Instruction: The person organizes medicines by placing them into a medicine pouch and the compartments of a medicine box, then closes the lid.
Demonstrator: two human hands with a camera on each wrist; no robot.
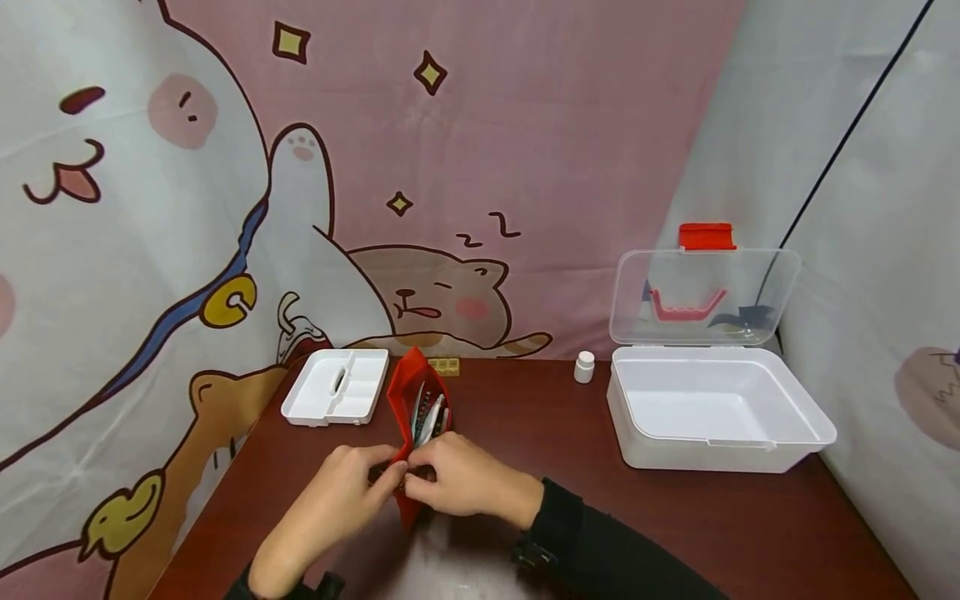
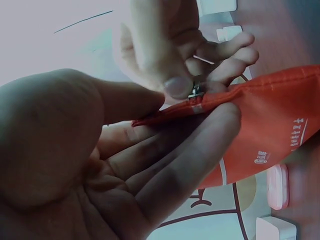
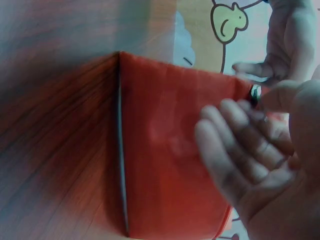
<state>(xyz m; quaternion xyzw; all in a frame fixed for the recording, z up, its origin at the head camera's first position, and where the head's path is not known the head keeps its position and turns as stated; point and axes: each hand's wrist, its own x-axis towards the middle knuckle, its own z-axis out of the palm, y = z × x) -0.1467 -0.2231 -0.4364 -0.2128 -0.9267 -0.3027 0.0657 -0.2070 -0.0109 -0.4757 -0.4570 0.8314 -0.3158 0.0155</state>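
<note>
- Backdrop (image 1: 585, 167) with cartoon animals rises along the far side.
- Dark reddish counter (image 1: 525, 400) carries everything.
- White box (image 1: 697, 454) sits on the right, its clear lid (image 1: 630, 300) raised at the far edge.
- Red pouch (image 3: 170, 145) is left of centre, mouth gaping upward, slim pen-like items (image 1: 430, 418) inside.
- White two-part tray (image 1: 358, 392) lies far left, near the pouch.
- Left hand (image 1: 348, 483) pinches the pouch's near end between thumb and fingers.
- Right hand (image 1: 468, 477) pinches the zip pull (image 2: 196, 91) there.
- White bottle (image 1: 584, 367) stands at the far edge, left of the box.
- Yellow block (image 1: 446, 367) lies just beyond the pouch.
</note>
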